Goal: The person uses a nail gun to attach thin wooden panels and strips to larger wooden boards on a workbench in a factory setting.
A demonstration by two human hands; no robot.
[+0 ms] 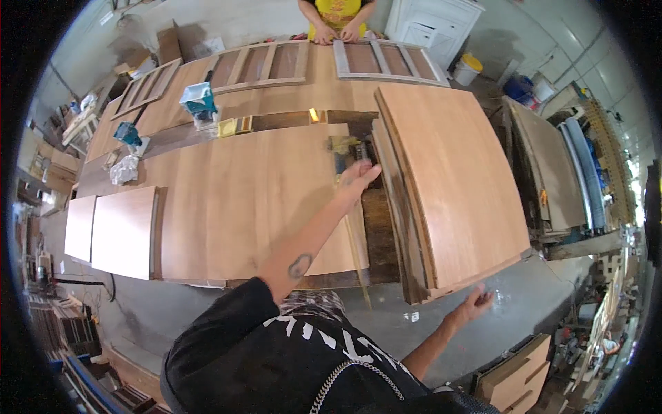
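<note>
Across my bench, another person's hands (336,32) rest by two slatted frames (388,61). A white cabinet (433,26) and yellow-lidded bucket (467,69) stand beyond. Teal boxes (198,99) sit far left.

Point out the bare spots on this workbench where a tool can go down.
Free: the broad wood panel between the left hand and the two small boards, and the top of the stacked panels on the right. Crowded: the dark gap by the left hand, the back-left strip with the teal-capped containers, and the far edge with slatted frames.
</note>
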